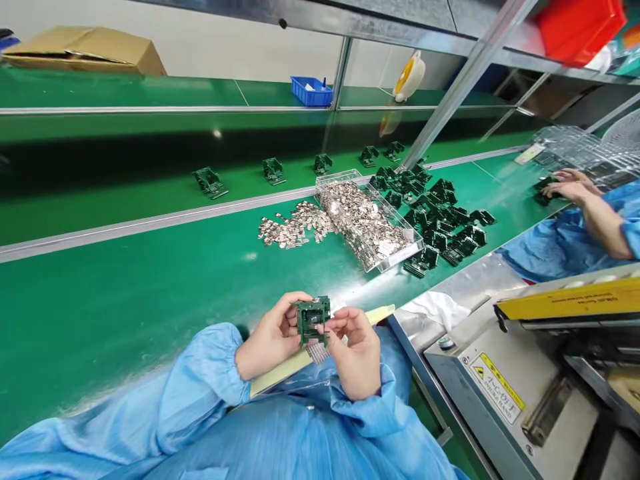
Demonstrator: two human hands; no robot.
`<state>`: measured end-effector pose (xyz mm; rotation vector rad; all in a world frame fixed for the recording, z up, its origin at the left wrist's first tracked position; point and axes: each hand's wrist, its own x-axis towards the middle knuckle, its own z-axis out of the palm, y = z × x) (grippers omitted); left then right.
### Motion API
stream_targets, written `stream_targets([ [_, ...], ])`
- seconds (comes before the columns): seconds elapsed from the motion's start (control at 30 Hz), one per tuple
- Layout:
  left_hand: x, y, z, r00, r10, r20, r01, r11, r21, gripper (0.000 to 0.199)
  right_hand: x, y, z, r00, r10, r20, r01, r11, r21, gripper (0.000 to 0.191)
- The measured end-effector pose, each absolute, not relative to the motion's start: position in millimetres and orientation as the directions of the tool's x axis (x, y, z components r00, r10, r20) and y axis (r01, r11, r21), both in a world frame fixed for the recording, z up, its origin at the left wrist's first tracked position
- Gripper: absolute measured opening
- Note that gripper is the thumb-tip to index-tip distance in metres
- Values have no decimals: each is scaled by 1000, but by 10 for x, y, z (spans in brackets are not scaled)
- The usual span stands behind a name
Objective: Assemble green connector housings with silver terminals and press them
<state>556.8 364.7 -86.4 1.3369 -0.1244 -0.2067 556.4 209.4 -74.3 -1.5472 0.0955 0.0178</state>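
Now, left hand (267, 337) and right hand (356, 353) clamp the board (313, 319) together; a slipped grip could drop it on the bench (125, 313)

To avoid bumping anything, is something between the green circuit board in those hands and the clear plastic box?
Nothing visible does. Only the green assembly belt lies between the dark green circuit board, held by the left hand and right hand, and the clear plastic box; the loose silver metal pieces sit off to the side.

The yellow warning label (497, 389) on the machine (450, 380) is illegible.
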Motion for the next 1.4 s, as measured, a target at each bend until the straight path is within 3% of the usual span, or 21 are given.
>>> stream_targets([
  [0.17,5530,3634,-921,962,-272,-7,75,239,968,48,5511,2114,-775,993,-104,-61,-67,-54,-996,25],
  [0.43,5473,3663,-1026,961,-238,138,-122,81,989,36,5453,2144,-786,993,-104,-48,-55,-71,-996,22],
  [0.67,5429,3644,-1020,962,-221,162,-148,80,986,39,5441,2170,-788,987,-149,-63,-50,85,-995,28],
  [0.8,5419,3633,-982,957,-248,151,-122,127,984,39,5432,2165,-770,988,-144,-64,-50,99,-994,30],
  [1.03,5371,3592,-952,975,-199,97,-80,92,992,40,5370,2194,-769,974,-213,81,49,-151,-987,21],
  [1.27,5361,3536,-995,989,-126,78,-70,64,995,34,5334,2156,-805,975,-198,101,51,-242,-969,19],
  [1.33,5362,3515,-983,993,-97,65,-60,61,996,33,5334,2144,-833,978,-186,92,49,-223,-974,17],
  [1.4,5364,3495,-955,995,-82,58,-53,62,997,32,5343,2136,-851,985,-170,42,23,-107,-994,17],
])
